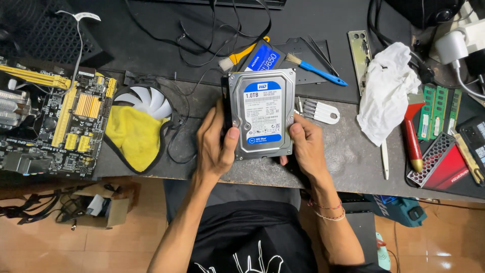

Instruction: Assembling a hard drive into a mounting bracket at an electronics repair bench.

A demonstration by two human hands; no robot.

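A silver hard drive (pixel 261 114) with a white and blue label sits flat above the grey workbench (pixel 348 151), held between both hands. My left hand (pixel 214 144) grips its left edge, thumb resting on the lower left corner. My right hand (pixel 304 144) holds the right edge, thumb on the lower right side. Something dark lies under the drive, mostly hidden.
A motherboard (pixel 55 121) lies at the left beside a white fan (pixel 146 101) and yellow cloth (pixel 134 136). Behind the drive are a slim blue-labelled drive (pixel 262 56), two brushes and tweezers. To the right: white cloth (pixel 386 91), red-handled screwdriver (pixel 411 141), green memory sticks (pixel 439 111).
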